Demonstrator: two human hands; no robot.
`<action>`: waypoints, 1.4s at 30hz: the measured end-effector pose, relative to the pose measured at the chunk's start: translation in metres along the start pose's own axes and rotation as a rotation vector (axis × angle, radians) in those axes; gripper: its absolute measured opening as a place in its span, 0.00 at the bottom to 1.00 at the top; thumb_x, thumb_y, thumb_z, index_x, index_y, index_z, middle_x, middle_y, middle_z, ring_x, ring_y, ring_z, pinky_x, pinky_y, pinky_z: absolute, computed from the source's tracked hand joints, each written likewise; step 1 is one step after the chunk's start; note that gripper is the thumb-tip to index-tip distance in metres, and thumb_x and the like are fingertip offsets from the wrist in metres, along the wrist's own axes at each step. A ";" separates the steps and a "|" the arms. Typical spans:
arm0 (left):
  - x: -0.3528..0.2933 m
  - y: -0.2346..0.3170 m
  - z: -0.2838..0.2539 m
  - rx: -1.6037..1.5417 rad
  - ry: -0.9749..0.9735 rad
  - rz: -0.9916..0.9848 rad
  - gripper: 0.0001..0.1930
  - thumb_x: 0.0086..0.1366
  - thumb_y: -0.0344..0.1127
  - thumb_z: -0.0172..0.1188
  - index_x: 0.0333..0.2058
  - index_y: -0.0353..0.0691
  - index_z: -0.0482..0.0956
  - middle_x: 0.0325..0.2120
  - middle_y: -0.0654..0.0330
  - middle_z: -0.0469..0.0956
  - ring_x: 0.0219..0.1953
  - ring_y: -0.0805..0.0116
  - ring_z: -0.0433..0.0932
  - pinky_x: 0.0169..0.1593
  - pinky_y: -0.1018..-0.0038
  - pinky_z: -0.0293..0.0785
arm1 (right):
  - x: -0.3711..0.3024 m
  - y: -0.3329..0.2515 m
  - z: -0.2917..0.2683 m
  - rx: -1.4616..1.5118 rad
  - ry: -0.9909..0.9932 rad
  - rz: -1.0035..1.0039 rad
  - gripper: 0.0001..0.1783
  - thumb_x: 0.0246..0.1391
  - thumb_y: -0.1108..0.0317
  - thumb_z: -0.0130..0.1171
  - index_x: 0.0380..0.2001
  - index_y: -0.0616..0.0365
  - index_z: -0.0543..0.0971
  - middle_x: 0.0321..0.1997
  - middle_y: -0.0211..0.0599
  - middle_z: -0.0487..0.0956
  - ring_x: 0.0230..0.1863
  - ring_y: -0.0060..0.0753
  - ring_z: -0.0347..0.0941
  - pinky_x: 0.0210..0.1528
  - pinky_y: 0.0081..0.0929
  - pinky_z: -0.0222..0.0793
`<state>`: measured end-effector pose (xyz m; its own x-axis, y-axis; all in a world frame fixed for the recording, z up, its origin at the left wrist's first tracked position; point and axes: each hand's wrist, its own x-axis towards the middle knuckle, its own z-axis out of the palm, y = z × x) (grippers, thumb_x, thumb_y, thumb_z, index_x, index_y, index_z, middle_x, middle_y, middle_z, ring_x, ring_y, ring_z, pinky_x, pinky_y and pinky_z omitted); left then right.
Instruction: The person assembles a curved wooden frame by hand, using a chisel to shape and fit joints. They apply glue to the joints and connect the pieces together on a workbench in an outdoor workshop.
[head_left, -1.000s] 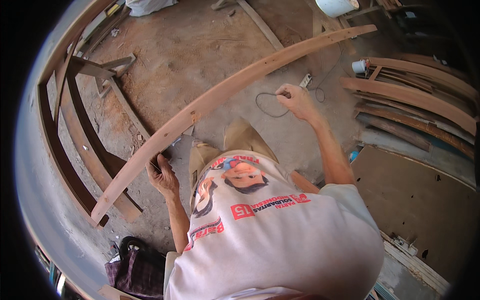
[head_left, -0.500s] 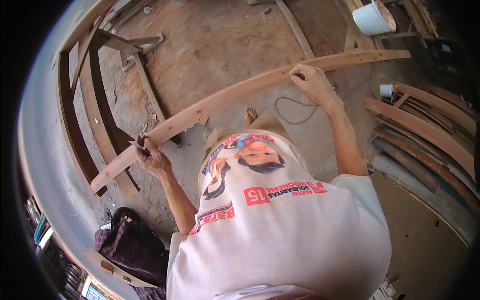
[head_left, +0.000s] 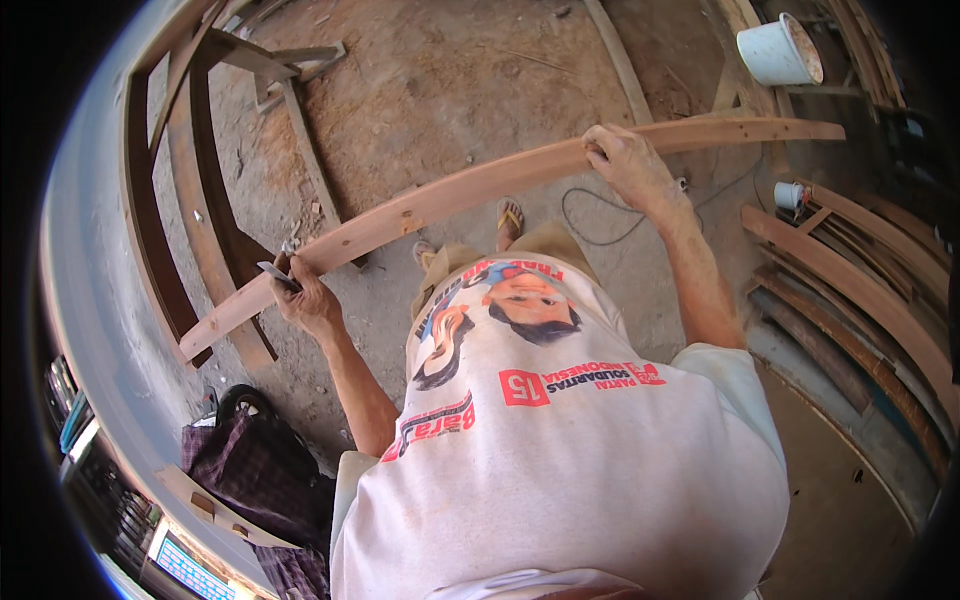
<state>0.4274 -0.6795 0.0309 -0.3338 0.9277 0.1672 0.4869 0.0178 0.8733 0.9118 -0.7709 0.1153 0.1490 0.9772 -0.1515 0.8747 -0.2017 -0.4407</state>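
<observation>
A long, slightly curved wooden plank [head_left: 490, 188] spans the view in front of me, with a few dark knots and marks along its face. My right hand [head_left: 632, 168] is closed on its edge, right of the middle, fingers curled over the wood. Toward the plank's left end, my left hand [head_left: 314, 304] is closed around a thin, flat grey metal piece [head_left: 279, 276] and sits against the plank's near edge. Whether the left fingers also grip the wood is hard to tell. The metal piece's exact kind does not show.
Dark wooden frames [head_left: 190, 190] stand at the left. A white bucket [head_left: 778, 52] is at the far right, a smaller white pail [head_left: 788, 195] nearer. Curved boards [head_left: 850, 265] are stacked at the right. A cable [head_left: 580, 225] loops over the floor. Dark checked cloth [head_left: 245, 470] lies lower left.
The whole view has turned slightly, so the surroundings sit a little differently in it. Both hands keep about the same places along the plank.
</observation>
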 end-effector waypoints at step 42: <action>0.001 0.013 -0.004 0.074 -0.091 0.030 0.16 0.77 0.38 0.61 0.53 0.32 0.80 0.38 0.59 0.83 0.40 0.72 0.79 0.47 0.74 0.76 | -0.043 -0.010 0.062 -0.189 0.485 0.014 0.18 0.61 0.77 0.62 0.55 0.58 0.81 0.54 0.41 0.80 0.57 0.50 0.77 0.57 0.44 0.76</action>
<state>0.4301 -0.6802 0.0448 -0.2455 0.9581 0.1473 0.5546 0.0142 0.8320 0.8680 -0.8154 0.0711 0.3185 0.9023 0.2906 0.9325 -0.2431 -0.2673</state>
